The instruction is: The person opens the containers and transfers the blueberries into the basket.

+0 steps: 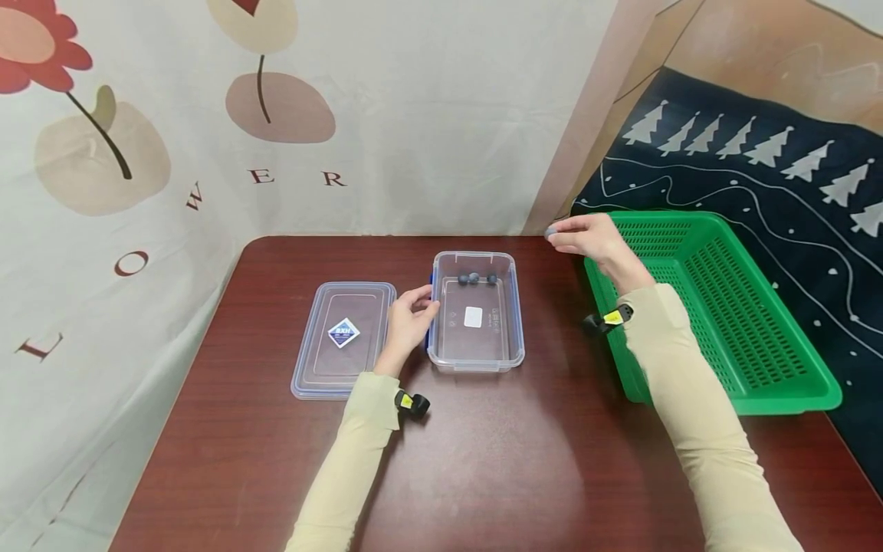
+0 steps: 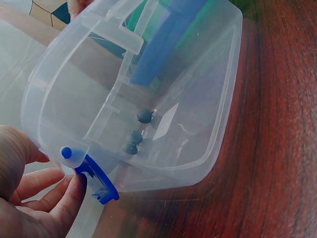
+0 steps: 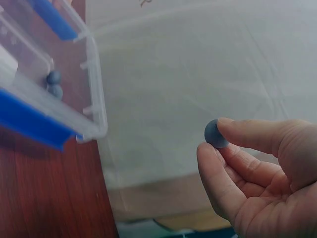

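Up close, the right wrist view shows what the head view only hints at: the right hand [image 3: 257, 173] pinches a small dark blue-grey ball [image 3: 216, 133] between thumb and fingertips, held in the air to the right of the clear rectangular plastic container [image 1: 476, 313] and clear of its rim. From the head camera that ball is only a blurred speck at the fingertips [image 1: 552, 232], above the far edge of the dark red-brown wooden table [image 1: 483, 460]. The left wrist view shows the blue side clip [image 2: 96, 181] of the container just beside the left hand's fingers [image 2: 67, 198], a part the head view hides behind the left hand [image 1: 408, 318]. That hand rests against the container's left wall with relaxed, gently bent fingers; whether it truly clasps the clip I cannot tell. Inside the container, 3 more dark blue-grey balls [image 1: 474, 278] lie in a row along the far wall. Left of the container, just beside it, lies its flat clear lid with a blue diamond label [image 1: 343, 337]. Right of the raised hand stands a green perforated plastic basket [image 1: 717, 307], with the right forearm crossing in front of its left wall.
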### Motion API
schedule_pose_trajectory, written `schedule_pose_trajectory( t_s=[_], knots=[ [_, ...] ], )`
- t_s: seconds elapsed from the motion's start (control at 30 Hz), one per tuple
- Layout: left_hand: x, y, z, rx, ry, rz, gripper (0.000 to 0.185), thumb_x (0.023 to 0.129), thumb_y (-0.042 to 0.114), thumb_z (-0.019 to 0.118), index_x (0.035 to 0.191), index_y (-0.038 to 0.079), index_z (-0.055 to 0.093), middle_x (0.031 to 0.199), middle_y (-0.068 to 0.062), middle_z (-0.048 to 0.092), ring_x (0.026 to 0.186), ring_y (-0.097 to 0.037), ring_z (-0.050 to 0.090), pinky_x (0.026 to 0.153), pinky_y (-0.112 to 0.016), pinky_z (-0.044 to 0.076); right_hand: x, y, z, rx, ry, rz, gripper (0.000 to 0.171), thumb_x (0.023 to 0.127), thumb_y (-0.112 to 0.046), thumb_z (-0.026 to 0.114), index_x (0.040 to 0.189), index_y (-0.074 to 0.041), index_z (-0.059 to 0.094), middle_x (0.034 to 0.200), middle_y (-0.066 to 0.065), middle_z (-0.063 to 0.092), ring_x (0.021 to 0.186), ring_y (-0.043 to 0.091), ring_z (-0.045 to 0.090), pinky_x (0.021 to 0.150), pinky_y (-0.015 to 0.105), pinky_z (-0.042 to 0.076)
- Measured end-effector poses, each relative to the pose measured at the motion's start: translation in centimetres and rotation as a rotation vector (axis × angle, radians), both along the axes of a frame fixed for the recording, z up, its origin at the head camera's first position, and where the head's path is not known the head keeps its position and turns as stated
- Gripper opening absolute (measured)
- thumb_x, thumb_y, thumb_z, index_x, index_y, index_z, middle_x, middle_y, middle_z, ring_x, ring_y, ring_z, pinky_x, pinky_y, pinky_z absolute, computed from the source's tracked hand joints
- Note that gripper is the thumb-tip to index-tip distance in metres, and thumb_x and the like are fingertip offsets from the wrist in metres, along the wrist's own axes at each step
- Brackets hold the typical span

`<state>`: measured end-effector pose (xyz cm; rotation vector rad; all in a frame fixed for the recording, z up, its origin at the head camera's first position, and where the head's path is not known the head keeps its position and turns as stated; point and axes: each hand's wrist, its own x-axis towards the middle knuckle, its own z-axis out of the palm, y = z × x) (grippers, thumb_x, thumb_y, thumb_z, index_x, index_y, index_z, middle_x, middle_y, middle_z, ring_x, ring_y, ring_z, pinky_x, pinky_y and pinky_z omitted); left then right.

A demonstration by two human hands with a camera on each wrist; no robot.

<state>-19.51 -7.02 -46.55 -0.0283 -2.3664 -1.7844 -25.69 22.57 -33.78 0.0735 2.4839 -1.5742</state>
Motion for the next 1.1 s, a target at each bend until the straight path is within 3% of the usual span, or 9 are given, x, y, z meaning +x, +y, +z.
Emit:
schedule_pose_trajectory(
  t_s=[0.13,0.23,0.43,0.7,0.77,0.83,1.0,1.1],
  knots=[
    [0.0,0.0,0.1,-0.002,-0.002,-0.002,0.032,0.083,-0.002,0.064,0.114,-0.010,0.061,0.107,-0.025,0.061,0.094,-0.035,0.063,0.082,-0.033,0.057,0.6,2.0,0.2,-0.005,-0.005,-0.022,0.044,0.088,-0.018,0.065,0.124,0.006,0.055,0.095,-0.002,0.065,0.077,-0.001,0.064,0.098,0.037,0.046],
    [0.0,0.0,0.0,-0.001,-0.002,-0.005,0.033,0.083,-0.002,0.064,0.114,-0.010,0.061,0.107,-0.025,0.061,0.094,-0.034,0.063,0.082,-0.034,0.057,1.0,3.6,0.3,-0.046,0.005,-0.044,0.046,0.088,-0.017,0.066,0.124,0.008,0.053,0.086,-0.011,0.065,0.077,-0.001,0.065,0.093,0.032,0.050],
    [-0.1,0.0,-0.2,-0.005,-0.004,-0.010,0.033,0.083,-0.001,0.065,0.115,-0.009,0.061,0.107,-0.024,0.061,0.094,-0.034,0.063,0.083,-0.034,0.056,1.7,6.4,0.1,-0.168,0.029,-0.097,0.009,0.086,-0.010,0.067,0.093,-0.014,0.070,0.081,-0.012,0.066,0.076,0.001,0.066,0.072,0.015,0.056],
    [-0.1,0.0,0.0,-0.007,-0.016,-0.005,0.033,0.084,-0.001,0.064,0.115,-0.009,0.061,0.107,-0.024,0.061,0.094,-0.034,0.063,0.083,-0.034,0.056,1.8,9.2,-1.5,-0.203,-0.013,-0.147,0.015,0.086,-0.012,0.067,0.078,-0.024,0.069,0.077,-0.015,0.066,0.075,-0.002,0.065,0.070,0.012,0.055],
    [0.0,-0.1,0.0,-0.005,-0.017,-0.005,0.033,0.084,-0.001,0.064,0.115,-0.010,0.060,0.107,-0.025,0.061,0.094,-0.034,0.063,0.083,-0.033,0.056,1.7,9.8,-2.0,-0.197,-0.033,-0.164,0.016,0.086,-0.012,0.067,0.077,-0.025,0.069,0.076,-0.015,0.067,0.075,-0.002,0.065,0.072,0.014,0.055],
    [0.0,-0.1,0.1,-0.001,-0.014,-0.007,0.033,0.084,-0.001,0.064,0.115,-0.010,0.060,0.107,-0.025,0.060,0.095,-0.034,0.063,0.083,-0.033,0.056,1.6,10.2,-2.5,-0.183,-0.056,-0.174,0.015,0.086,-0.015,0.068,0.077,-0.027,0.069,0.076,-0.016,0.067,0.075,-0.003,0.065,0.083,0.021,0.054],
    [0.0,-0.1,0.1,-0.004,0.003,-0.009,0.032,0.083,-0.003,0.064,0.114,-0.011,0.061,0.106,-0.025,0.061,0.094,-0.035,0.063,0.082,-0.033,0.057,1.1,11.1,-4.0,-0.102,-0.108,-0.176,0.002,0.087,-0.022,0.067,0.090,-0.022,0.067,0.077,-0.019,0.067,0.078,-0.005,0.064,0.104,0.042,0.039],
    [0.0,-0.1,0.1,-0.008,0.009,-0.007,0.032,0.083,-0.002,0.065,0.114,-0.011,0.061,0.106,-0.025,0.061,0.093,-0.035,0.063,0.081,-0.033,0.057,0.8,11.4,-4.8,-0.076,-0.131,-0.174,0.019,0.088,-0.022,0.066,0.105,-0.014,0.064,0.080,-0.018,0.067,0.082,-0.003,0.065,0.106,0.044,0.038]
  ],
)
